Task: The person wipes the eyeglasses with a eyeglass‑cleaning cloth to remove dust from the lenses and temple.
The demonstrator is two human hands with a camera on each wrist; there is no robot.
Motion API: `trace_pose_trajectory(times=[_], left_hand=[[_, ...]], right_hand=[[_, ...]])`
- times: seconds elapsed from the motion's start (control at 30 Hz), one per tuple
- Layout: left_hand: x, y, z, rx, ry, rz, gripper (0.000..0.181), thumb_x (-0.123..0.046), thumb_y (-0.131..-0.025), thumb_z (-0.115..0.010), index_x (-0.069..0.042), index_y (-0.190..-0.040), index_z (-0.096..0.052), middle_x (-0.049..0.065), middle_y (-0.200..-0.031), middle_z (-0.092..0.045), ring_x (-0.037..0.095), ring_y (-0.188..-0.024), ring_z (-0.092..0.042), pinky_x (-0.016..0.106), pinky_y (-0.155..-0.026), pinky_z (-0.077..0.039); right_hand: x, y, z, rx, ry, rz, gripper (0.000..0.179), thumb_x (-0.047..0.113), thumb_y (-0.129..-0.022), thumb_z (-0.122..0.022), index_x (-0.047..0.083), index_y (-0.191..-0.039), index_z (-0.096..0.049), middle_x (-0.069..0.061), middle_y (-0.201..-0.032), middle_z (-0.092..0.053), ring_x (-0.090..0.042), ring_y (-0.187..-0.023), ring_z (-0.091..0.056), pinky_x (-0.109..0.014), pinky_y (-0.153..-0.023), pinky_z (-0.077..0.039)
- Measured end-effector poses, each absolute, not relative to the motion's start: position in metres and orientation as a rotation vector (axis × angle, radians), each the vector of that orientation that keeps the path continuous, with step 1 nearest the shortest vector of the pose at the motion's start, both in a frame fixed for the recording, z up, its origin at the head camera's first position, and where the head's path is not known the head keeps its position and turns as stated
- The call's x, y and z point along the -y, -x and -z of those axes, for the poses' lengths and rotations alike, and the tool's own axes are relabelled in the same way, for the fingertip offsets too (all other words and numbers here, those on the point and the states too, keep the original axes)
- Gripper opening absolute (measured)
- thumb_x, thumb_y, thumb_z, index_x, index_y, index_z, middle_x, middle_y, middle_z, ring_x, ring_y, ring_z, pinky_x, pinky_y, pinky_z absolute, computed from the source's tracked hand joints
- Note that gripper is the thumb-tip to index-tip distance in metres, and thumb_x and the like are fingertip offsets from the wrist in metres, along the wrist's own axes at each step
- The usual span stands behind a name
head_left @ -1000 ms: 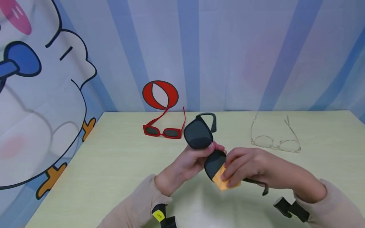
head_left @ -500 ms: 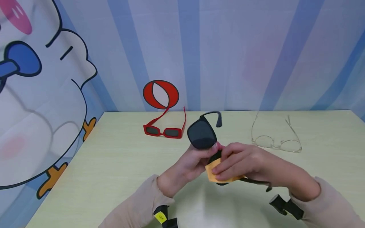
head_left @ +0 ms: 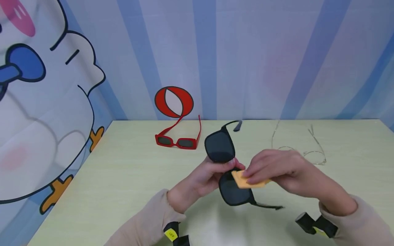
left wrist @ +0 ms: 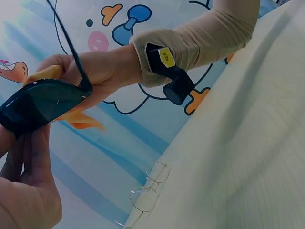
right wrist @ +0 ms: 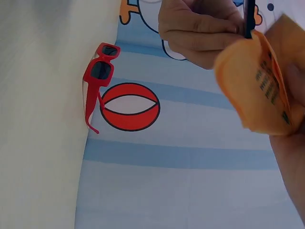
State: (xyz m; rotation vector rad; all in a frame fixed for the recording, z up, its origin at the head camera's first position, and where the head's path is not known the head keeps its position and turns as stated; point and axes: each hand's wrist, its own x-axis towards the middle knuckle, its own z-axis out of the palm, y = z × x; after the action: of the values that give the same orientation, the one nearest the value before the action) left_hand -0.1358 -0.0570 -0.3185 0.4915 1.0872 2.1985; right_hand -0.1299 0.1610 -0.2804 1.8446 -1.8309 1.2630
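My left hand [head_left: 204, 176] grips a pair of black sunglasses [head_left: 219, 146] by the bridge, held up over the table with the lenses one above the other. Both temples are unfolded. An orange cleaning cloth [head_left: 250, 181] is pinched in my right hand [head_left: 283, 171], overlapping the upper edge of the lower lens in the head view. Dark print shows on the folded cloth [right wrist: 262, 86] in the right wrist view. From the left wrist, the cloth [left wrist: 78, 118] shows on both sides of the dark lens [left wrist: 43, 102].
Red sunglasses [head_left: 175, 141] stand at the back of the pale table [head_left: 107, 177]. Thin wire-framed glasses [head_left: 323, 159] lie at the back right, partly hidden behind my right hand. A blue striped backdrop [head_left: 246, 61] rises behind the table's far edge.
The right hand with the cloth first moved left across the lower lens, then up and right to its upper edge, uncovering most of that lens. The sunglasses turned slightly in the left hand.
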Motion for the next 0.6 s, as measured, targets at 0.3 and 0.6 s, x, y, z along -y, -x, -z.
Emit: trace_pose_trajectory(times=[0.3,0.6], left_hand=[[0.050,0.127,0.315,-0.985,-0.589,-2.121,0.031,-0.014,-0.085,-0.068,-0.012,-0.110,-0.050,0.001,-0.083,-0.068,0.012,-0.082,-0.065,0.027,-0.085,-0.050],[0.054,0.120,0.311,-0.916,-0.590,-2.123,0.020,-0.015,-0.086,-0.068,-0.012,-0.101,-0.054,-0.001,-0.085,-0.067,0.011,-0.083,-0.065,0.025,-0.083,-0.050]], right_hand=[[-0.135,0.138,0.277,1.609,-1.456,-0.931,0.022,0.005,-0.096,-0.050,-0.001,-0.099,-0.071,-0.011,-0.105,-0.068,-0.016,-0.103,-0.062,-0.026,-0.082,-0.047],[-0.129,0.135,0.273,1.634,-1.543,-0.731,0.026,0.006,-0.097,-0.046,0.000,-0.102,-0.070,-0.008,-0.101,-0.069,-0.016,-0.109,-0.059,-0.034,-0.073,-0.049]])
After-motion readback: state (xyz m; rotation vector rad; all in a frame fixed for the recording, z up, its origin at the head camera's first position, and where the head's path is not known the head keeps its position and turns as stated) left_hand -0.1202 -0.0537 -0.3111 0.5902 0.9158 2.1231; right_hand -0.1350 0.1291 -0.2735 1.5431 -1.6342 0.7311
